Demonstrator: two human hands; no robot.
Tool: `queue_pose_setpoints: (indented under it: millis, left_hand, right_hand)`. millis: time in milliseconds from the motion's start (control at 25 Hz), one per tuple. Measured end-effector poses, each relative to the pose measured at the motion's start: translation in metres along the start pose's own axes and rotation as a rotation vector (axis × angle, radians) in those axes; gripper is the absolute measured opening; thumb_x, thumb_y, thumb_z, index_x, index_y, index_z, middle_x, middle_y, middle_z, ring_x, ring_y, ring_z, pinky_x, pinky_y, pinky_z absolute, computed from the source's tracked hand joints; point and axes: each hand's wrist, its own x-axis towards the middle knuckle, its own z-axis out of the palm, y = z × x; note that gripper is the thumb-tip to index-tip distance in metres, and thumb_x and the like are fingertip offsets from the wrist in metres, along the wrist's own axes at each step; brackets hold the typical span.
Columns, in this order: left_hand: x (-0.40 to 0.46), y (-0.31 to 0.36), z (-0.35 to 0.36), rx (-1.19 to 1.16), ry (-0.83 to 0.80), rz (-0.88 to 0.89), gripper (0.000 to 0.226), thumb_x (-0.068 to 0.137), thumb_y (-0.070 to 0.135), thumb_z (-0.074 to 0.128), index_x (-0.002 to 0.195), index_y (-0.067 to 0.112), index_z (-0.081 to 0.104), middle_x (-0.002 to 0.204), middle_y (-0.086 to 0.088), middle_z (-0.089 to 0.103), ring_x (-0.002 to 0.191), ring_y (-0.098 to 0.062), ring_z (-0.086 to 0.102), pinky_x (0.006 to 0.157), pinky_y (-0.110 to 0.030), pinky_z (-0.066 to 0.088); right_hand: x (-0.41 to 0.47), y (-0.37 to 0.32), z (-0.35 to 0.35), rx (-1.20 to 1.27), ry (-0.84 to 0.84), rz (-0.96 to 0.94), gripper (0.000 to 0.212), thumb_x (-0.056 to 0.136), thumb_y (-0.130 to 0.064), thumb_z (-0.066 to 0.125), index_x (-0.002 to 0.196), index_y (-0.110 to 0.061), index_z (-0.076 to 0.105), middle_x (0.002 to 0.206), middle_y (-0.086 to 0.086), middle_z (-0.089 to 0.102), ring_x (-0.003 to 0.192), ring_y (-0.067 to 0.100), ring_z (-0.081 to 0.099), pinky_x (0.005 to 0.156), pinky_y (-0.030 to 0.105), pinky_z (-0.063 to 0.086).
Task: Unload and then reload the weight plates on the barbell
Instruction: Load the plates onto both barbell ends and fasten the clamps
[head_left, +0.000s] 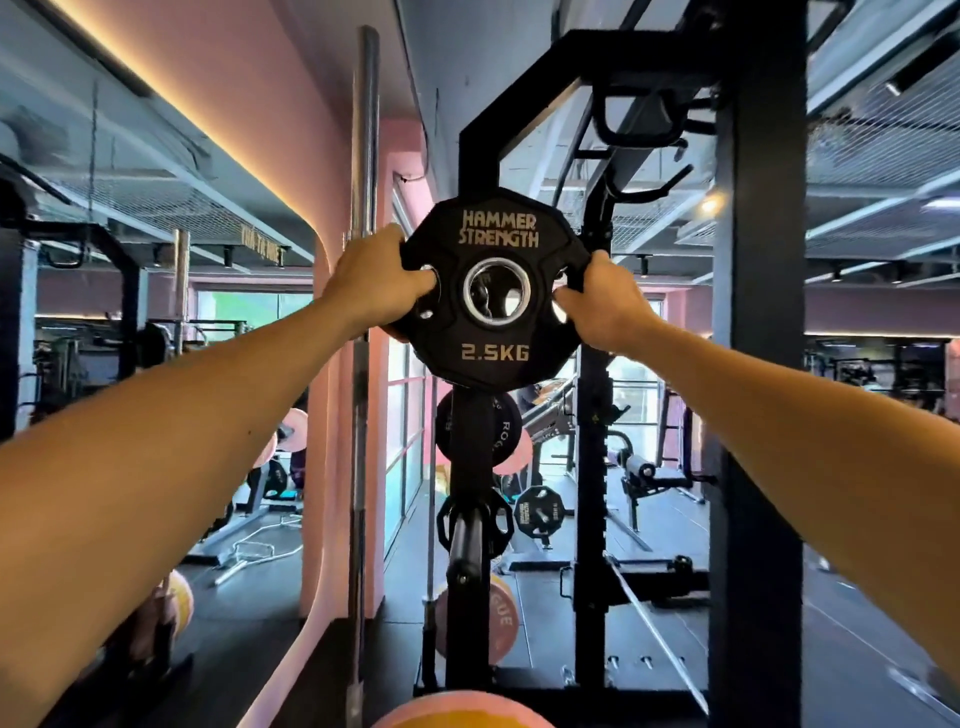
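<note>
Head view: nearest, just below the rack upright (470, 467), a pink plate's (462, 713) rim shows. Both hands grasp 1 black 2.5KG plate (496, 291) in front of the upright, left hand (376, 283) and right hand (602, 299) hooked into its grip holes. Whether unloading or reloading, I cannot tell. Farther, plates hang on the upright's pegs.

Two bare, sleeveless forearms, ringless fingers (415, 280)

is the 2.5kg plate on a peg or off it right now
Off, as far as shows: the 2.5kg plate is held up by the left hand and right hand, and its centre hole shows background, no peg.
</note>
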Motion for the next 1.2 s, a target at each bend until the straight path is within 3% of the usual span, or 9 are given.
queue_pose_setpoints:
  millis: [160, 360, 480, 600, 680, 800, 1000, 1080, 1200]
  left_hand:
    - [-0.035, 0.030, -0.008, -0.073, -0.081, 0.040, 0.025, 0.084, 0.025, 0.065, 0.096, 0.009, 0.050, 0.083, -0.005, 0.052, 0.080, -0.027, 0.051, 0.055, -0.032, 0.032]
    - [-0.079, 0.084, 0.002, -0.189, -0.170, 0.112, 0.035, 0.082, 0.025, 0.068, 0.110, 0.008, 0.058, 0.106, -0.014, 0.064, 0.096, -0.033, 0.059, 0.077, -0.038, 0.047]
    - [-0.102, 0.132, 0.012, -0.243, -0.221, 0.140, 0.029, 0.083, 0.026, 0.068, 0.103, 0.009, 0.057, 0.102, -0.014, 0.062, 0.094, -0.034, 0.058, 0.074, -0.036, 0.044]
    - [-0.132, 0.191, 0.025, -0.321, -0.263, 0.159, 0.020, 0.086, 0.021, 0.067, 0.096, 0.011, 0.053, 0.086, -0.006, 0.057, 0.084, -0.028, 0.052, 0.069, -0.032, 0.036]
    - [-0.150, 0.229, 0.039, -0.347, -0.283, 0.171, 0.023, 0.086, 0.022, 0.067, 0.100, 0.008, 0.055, 0.091, -0.008, 0.058, 0.084, -0.026, 0.050, 0.071, -0.033, 0.037]
    - [-0.175, 0.289, 0.064, -0.364, -0.322, 0.195, 0.031, 0.085, 0.024, 0.066, 0.107, 0.004, 0.057, 0.098, -0.014, 0.060, 0.085, -0.028, 0.052, 0.071, -0.037, 0.042]
    - [-0.222, 0.391, 0.103, -0.382, -0.375, 0.208, 0.032, 0.084, 0.025, 0.068, 0.098, 0.000, 0.052, 0.092, -0.020, 0.060, 0.076, -0.031, 0.049, 0.066, -0.041, 0.041]
    - [-0.236, 0.422, 0.117, -0.383, -0.401, 0.194, 0.030, 0.084, 0.026, 0.068, 0.097, 0.003, 0.053, 0.085, -0.014, 0.057, 0.072, -0.029, 0.048, 0.059, -0.037, 0.037]
    - [-0.248, 0.463, 0.142, -0.403, -0.438, 0.214, 0.028, 0.084, 0.028, 0.067, 0.097, 0.007, 0.054, 0.091, -0.013, 0.060, 0.082, -0.032, 0.053, 0.066, -0.035, 0.039]
  right_hand:
    - [-0.049, 0.002, -0.047, -0.080, -0.012, 0.087, 0.032, 0.091, -0.024, 0.058, 0.113, -0.003, 0.047, 0.113, 0.021, 0.059, 0.104, 0.041, 0.058, 0.081, 0.044, 0.048]
    - [-0.110, 0.019, -0.119, -0.170, -0.024, 0.167, 0.025, 0.092, -0.025, 0.057, 0.103, -0.008, 0.042, 0.104, 0.014, 0.055, 0.093, 0.036, 0.055, 0.073, 0.040, 0.044]
    - [-0.142, 0.035, -0.170, -0.229, 0.002, 0.213, 0.027, 0.091, -0.025, 0.058, 0.105, -0.007, 0.043, 0.104, 0.012, 0.054, 0.088, 0.031, 0.052, 0.072, 0.038, 0.043]
    - [-0.172, 0.059, -0.228, -0.282, 0.016, 0.253, 0.038, 0.092, -0.026, 0.058, 0.118, -0.002, 0.046, 0.115, 0.017, 0.059, 0.099, 0.037, 0.058, 0.083, 0.048, 0.050]
    - [-0.191, 0.076, -0.269, -0.323, 0.022, 0.279, 0.039, 0.092, -0.026, 0.058, 0.121, -0.003, 0.046, 0.117, 0.018, 0.059, 0.101, 0.036, 0.059, 0.087, 0.049, 0.050]
    - [-0.220, 0.110, -0.327, -0.372, 0.016, 0.318, 0.032, 0.092, -0.026, 0.058, 0.112, -0.004, 0.045, 0.112, 0.016, 0.058, 0.096, 0.034, 0.058, 0.083, 0.046, 0.050]
    - [-0.263, 0.172, -0.420, -0.458, -0.004, 0.354, 0.026, 0.092, -0.026, 0.058, 0.100, -0.009, 0.039, 0.097, 0.010, 0.048, 0.086, 0.029, 0.048, 0.071, 0.036, 0.039]
    - [-0.271, 0.193, -0.444, -0.447, -0.016, 0.347, 0.028, 0.087, -0.029, 0.058, 0.097, -0.007, 0.043, 0.094, 0.009, 0.054, 0.086, 0.032, 0.056, 0.069, 0.038, 0.045]
    - [-0.279, 0.236, -0.476, -0.422, -0.055, 0.378, 0.040, 0.073, -0.039, 0.053, 0.096, -0.006, 0.050, 0.090, 0.013, 0.061, 0.085, 0.036, 0.063, 0.072, 0.044, 0.055]
